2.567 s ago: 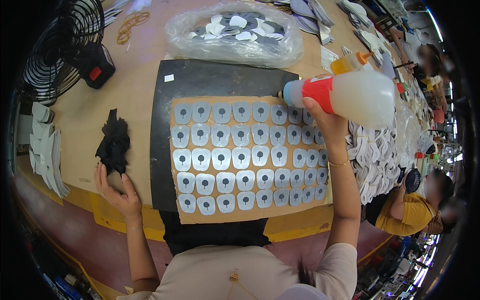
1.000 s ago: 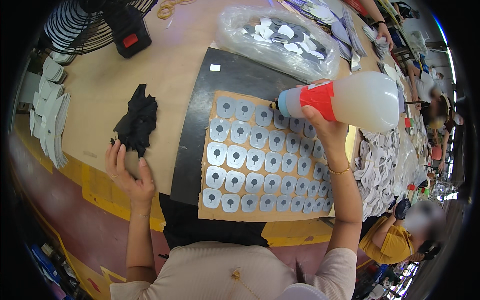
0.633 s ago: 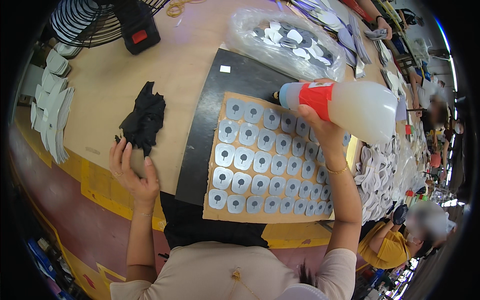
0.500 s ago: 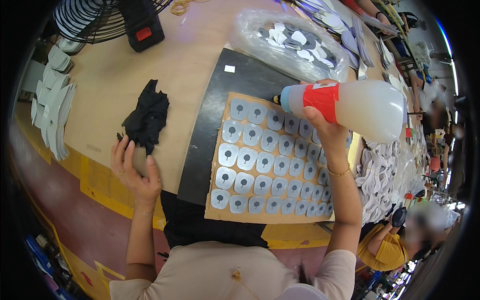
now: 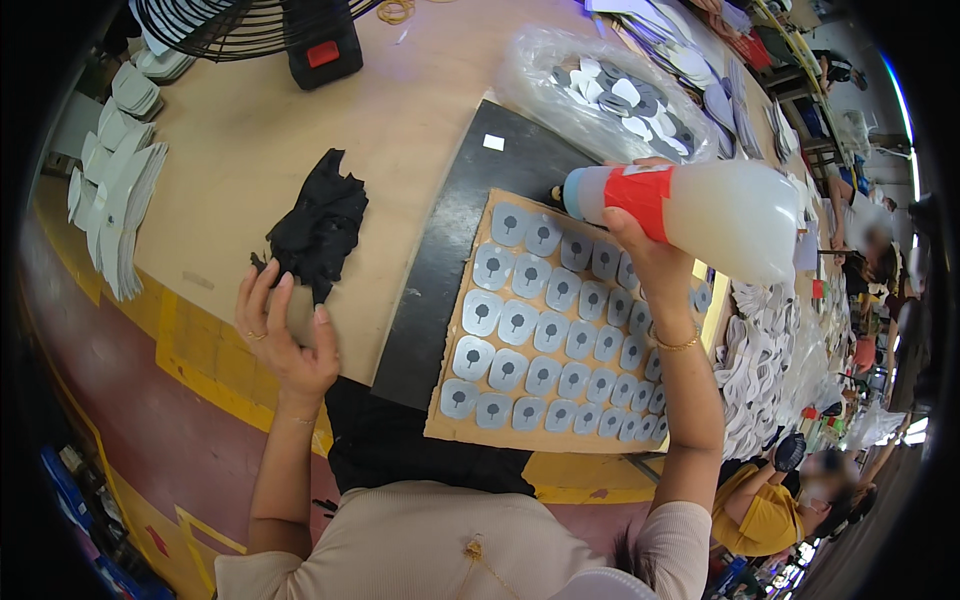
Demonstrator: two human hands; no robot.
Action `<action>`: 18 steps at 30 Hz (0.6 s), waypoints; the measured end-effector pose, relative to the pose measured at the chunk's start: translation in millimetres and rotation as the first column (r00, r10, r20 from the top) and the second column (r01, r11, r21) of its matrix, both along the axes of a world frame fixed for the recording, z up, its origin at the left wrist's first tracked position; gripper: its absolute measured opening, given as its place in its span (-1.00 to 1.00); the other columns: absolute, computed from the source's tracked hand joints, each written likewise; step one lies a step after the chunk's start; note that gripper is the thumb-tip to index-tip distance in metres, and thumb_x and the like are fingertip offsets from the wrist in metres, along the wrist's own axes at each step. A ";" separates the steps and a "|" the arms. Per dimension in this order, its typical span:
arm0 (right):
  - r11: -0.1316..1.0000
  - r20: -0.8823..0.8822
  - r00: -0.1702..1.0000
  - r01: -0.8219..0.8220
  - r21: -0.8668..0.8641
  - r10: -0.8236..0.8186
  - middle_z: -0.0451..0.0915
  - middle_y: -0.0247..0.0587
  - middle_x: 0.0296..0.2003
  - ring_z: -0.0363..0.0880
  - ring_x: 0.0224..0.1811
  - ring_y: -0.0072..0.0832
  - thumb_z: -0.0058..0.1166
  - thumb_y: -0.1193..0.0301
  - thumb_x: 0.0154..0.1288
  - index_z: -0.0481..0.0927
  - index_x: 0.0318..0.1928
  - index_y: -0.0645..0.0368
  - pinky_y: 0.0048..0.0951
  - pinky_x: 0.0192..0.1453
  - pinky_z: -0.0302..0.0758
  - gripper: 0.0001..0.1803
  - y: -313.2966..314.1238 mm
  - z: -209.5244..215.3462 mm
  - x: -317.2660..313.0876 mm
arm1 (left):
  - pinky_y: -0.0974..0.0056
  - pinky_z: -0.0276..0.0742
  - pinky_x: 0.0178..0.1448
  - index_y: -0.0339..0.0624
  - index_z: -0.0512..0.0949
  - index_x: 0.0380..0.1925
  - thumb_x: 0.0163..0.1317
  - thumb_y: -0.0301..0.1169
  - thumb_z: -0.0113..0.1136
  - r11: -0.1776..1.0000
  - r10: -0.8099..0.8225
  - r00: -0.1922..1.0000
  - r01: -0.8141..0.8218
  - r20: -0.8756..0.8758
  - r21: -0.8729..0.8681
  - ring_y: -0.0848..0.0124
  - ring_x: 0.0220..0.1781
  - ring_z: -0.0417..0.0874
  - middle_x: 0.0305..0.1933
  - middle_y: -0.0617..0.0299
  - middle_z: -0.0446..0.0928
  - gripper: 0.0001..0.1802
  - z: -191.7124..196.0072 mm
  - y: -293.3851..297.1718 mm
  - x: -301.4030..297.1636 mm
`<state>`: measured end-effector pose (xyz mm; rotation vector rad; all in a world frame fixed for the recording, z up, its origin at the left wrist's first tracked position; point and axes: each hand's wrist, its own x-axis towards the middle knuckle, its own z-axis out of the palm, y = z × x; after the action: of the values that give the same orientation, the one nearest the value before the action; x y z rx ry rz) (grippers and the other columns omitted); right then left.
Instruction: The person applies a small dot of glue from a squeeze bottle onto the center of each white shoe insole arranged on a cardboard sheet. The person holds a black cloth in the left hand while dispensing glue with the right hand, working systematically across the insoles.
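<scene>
My right hand (image 5: 650,225) is wrapped round a squeeze bottle (image 5: 740,215) of cloudy, whitish liquid. The bottle has a red band, a pale blue collar and a dark nozzle; it lies tilted nearly sideways with the nozzle pointing left. Beneath it is a brown cardboard sheet (image 5: 452,425) bearing rows of rounded grey pieces (image 5: 482,312), each with a dark tree-like mark. Whether the nozzle touches anything, I cannot tell. At the left, my left hand (image 5: 290,340) has its fingers apart, fingertips at the lower edge of a crumpled black cloth (image 5: 320,225).
The cardboard rests on a black mat (image 5: 425,300). Behind it sits a clear plastic bag (image 5: 610,85) of grey and white cut pieces. A fan (image 5: 320,45) stands at the far left, stacked white pieces (image 5: 125,215) at the left edge. White pieces (image 5: 755,360) are heaped at right, near a person in yellow.
The view has turned a little, so the tabletop things appear further right. Against the cardboard, the bottle's nozzle sits slightly further left. My left hand stays beside the black cloth.
</scene>
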<state>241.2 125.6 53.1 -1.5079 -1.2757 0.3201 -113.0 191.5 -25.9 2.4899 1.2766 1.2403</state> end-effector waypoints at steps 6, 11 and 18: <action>0.998 -0.110 0.992 -0.068 0.009 0.069 0.58 -0.26 -0.14 0.58 -0.12 -0.48 0.47 0.34 0.01 0.51 -0.07 0.21 -0.42 0.00 0.57 -0.49 9.8 9.1 -13.5 | -0.01 0.09 0.37 -0.16 0.39 0.14 0.12 -0.40 0.15 1.000 0.008 1.000 -0.008 -0.012 -0.001 -0.01 0.36 0.25 0.26 0.04 0.38 -0.48 -1.4 0.4 -2.1; 0.993 -0.064 0.994 -0.098 -0.062 0.094 0.55 -0.23 -0.12 0.60 -0.07 -0.36 0.46 0.34 0.03 0.47 -0.03 0.22 -0.36 0.02 0.58 -0.46 17.2 4.9 -16.7 | -0.02 0.11 0.36 -0.16 0.41 0.13 0.12 -0.39 0.14 1.000 0.013 1.000 -0.012 -0.015 0.014 -0.01 0.35 0.26 0.24 0.03 0.39 -0.49 -2.4 1.2 -2.6; 0.996 0.027 0.997 -0.078 -0.045 0.079 0.58 -0.23 -0.10 0.59 -0.12 -0.47 0.48 0.30 0.00 0.50 -0.02 0.19 -0.44 -0.02 0.57 -0.44 23.9 1.5 -18.8 | -0.02 0.13 0.34 -0.16 0.42 0.11 0.11 -0.39 0.13 0.999 0.015 1.000 -0.015 -0.015 0.032 -0.02 0.33 0.29 0.23 0.01 0.41 -0.51 -3.0 1.4 -3.1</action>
<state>222.4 149.5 54.6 -1.5072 -1.3611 0.3809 -116.1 193.0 -29.0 2.5213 1.2914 1.2575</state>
